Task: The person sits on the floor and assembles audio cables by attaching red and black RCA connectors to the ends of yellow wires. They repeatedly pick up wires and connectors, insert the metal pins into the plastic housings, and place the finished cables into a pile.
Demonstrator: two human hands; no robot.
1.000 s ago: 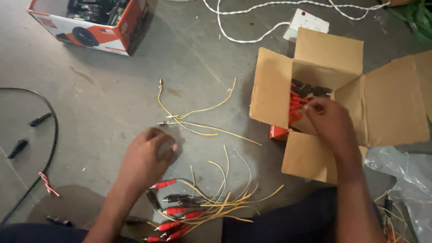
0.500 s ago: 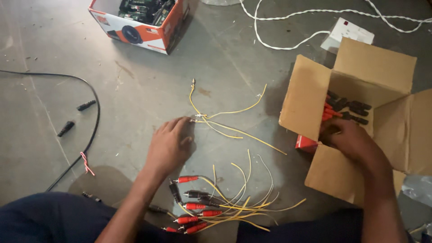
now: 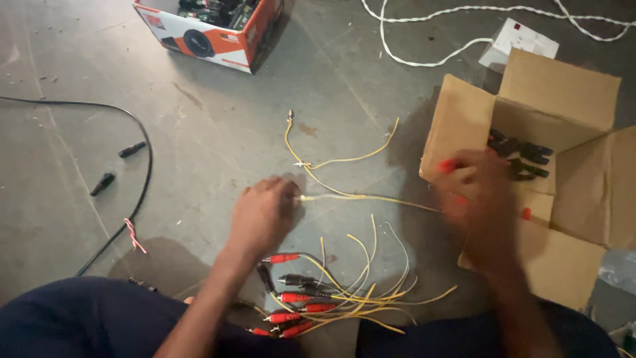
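Yellow wire leads (image 3: 344,196) lying on the concrete floor (image 3: 199,152) — left hand (image 3: 265,215) pinching one end, right hand (image 3: 478,192) closing on a red clip (image 3: 448,165) at the cardboard box (image 3: 563,166). Sorting step apparently — next calling for bringing clip to lead.

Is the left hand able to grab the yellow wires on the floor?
Probably yes: the left hand rests at the end of the yellow wires, with nothing lying between them.
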